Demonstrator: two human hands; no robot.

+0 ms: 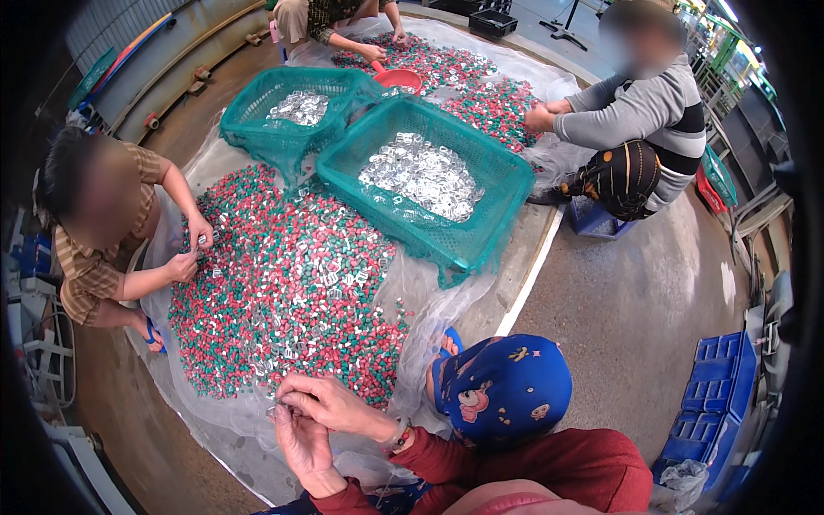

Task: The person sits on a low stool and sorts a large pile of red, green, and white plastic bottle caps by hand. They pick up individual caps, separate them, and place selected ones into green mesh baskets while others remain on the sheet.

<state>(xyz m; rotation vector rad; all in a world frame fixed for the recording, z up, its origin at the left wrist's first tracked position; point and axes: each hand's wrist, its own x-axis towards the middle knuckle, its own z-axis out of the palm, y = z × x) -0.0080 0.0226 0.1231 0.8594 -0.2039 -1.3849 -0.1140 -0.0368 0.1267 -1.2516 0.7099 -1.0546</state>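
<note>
My left hand (304, 443) and my right hand (333, 403) meet over the near edge of a wide pile of small red, green and white pellets (257, 283). Between their closed fingertips is a small silvery buckle-like piece (273, 410), partly covered by the fingers. Similar buckle-shaped pieces (333, 278) lie scattered among the pellets. Beyond the pile, a large green basket (403, 232) lined with netting holds many silvery pieces (422, 176). A second green basket (249, 96) behind it holds more of them.
Pale netting (412, 343) lies under the pile. A person in a striped shirt (103, 257) crouches at left; another in grey (635, 112) sits at right; a third (343, 21) works at the back near a red scoop (399, 79). Blue crates (708, 395) stand at far right.
</note>
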